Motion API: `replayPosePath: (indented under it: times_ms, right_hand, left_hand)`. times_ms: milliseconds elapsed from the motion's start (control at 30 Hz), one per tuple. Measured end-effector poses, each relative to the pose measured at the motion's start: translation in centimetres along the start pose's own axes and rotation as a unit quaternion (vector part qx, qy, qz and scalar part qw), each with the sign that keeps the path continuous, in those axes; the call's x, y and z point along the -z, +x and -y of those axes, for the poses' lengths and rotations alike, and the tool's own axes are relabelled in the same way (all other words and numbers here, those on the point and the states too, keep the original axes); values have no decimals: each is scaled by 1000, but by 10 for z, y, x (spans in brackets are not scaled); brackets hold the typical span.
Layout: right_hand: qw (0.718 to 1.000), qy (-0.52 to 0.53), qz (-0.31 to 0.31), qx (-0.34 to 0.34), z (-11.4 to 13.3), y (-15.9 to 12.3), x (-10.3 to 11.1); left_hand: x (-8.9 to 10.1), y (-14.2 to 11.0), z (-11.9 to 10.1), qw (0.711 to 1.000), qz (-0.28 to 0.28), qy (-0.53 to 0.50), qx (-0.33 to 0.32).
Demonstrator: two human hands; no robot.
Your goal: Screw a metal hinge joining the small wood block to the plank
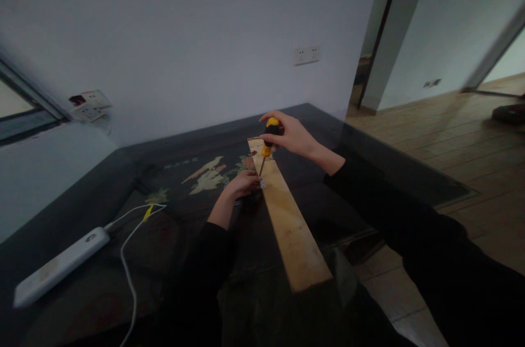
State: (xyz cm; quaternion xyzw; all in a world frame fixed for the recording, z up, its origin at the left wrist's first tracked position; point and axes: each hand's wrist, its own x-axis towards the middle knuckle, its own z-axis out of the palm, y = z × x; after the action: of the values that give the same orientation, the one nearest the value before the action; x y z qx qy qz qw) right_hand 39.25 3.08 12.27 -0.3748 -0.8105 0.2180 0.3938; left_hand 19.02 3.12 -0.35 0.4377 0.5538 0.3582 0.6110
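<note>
A long wooden board (289, 216) lies on the dark tabletop, its near end reaching past the table's front edge toward my body. My right hand (289, 134) is closed around the yellow and black handle of a screwdriver (271, 131). Its shaft slants down, and the tip meets the board beside a small metal plate (263, 183) with holes. At the board's left edge my left hand (244, 183) has its fingers closed together against this plate. Whether a screw sits under the tip is too small to tell.
A white power strip (61, 268) with a white cable (128, 270) lies on the left of the dark table (172, 259). Bird and flower pictures (207, 177) decorate the tabletop. Behind stands a white wall with a socket (306, 55). Tiled floor (435, 123) extends to the right.
</note>
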Motion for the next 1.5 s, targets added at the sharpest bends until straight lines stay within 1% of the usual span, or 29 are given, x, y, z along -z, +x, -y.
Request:
replayPosePath:
  times_ms: [100, 167, 267, 333, 367, 433, 533, 600, 633, 700, 733, 800, 867, 900, 967, 1000, 1067, 1133, 1233, 1300, 1400, 1500]
  right_hand:
    - [998, 29, -59, -10, -7, -1, 3]
    - [992, 67, -102, -27, -16, -3, 4]
    - [971, 157, -165, -77, -34, -13, 0]
    - [942, 230, -219, -108, -48, -22, -6]
    - [923, 269, -246, -122, -56, -27, -9]
    - [884, 345, -277, -151, -71, -37, -18]
    - [835, 434, -286, -182, -93, -48, -32]
    - [814, 468, -285, -191, -103, -52, -38]
    - [809, 479, -280, -193, -108, -54, -40]
    - [805, 496, -260, -195, -113, -55, -42]
    - [805, 503, -248, -193, -115, -55, -42]
    - [803, 518, -225, -190, -116, -56, -42]
    - [800, 531, -207, -189, -117, -56, -43]
    - [798, 536, -200, -190, -117, -57, -44]
    - [795, 542, -189, -197, -117, -58, -47]
    - [794, 543, -184, -202, -117, -59, -49]
    - [794, 543, -172, -212, -117, -61, -55]
    - [797, 539, -157, -222, -118, -63, -61]
    - [806, 526, -135, -233, -120, -66, -68]
    - [811, 518, -125, -240, -121, -66, -71]
    - [814, 511, -125, -247, -122, -66, -72]
    - [810, 516, -136, -243, -121, -66, -70]
  left_hand:
    - [0, 2, 1, 1000, 8, 12, -20]
    - [2, 5, 1, 999, 15, 36, -38]
    - [4, 11, 3, 996, 2, 68, -65]
    - [5, 14, 5, 993, -12, 84, -81]
    - [5, 16, 6, 991, -22, 95, -89]
    - [5, 17, 8, 985, -48, 127, -103]
    - [2, 17, 9, 965, -94, 216, -112]
    - [2, 14, 6, 941, -122, 294, -120]
    - [3, 13, 5, 926, -136, 328, -128]
    - [11, 9, 1, 900, -168, 373, -149]
    - [18, 7, 0, 890, -186, 383, -162]
    - [38, 1, 0, 873, -232, 387, -183]
    - [63, -7, 6, 862, -259, 390, -195]
    - [76, -12, 11, 855, -281, 390, -193]
    - [98, -20, 21, 837, -332, 401, -167]
    - [107, -23, 26, 828, -348, 413, -150]
    - [118, -26, 34, 820, -354, 432, -128]
    - [121, -27, 39, 818, -339, 450, -119]
    - [119, -25, 41, 820, -309, 468, -112]
    - [117, -25, 40, 821, -301, 474, -100]
    - [115, -29, 38, 817, -294, 491, -69]
    - [113, -34, 36, 807, -291, 512, -39]
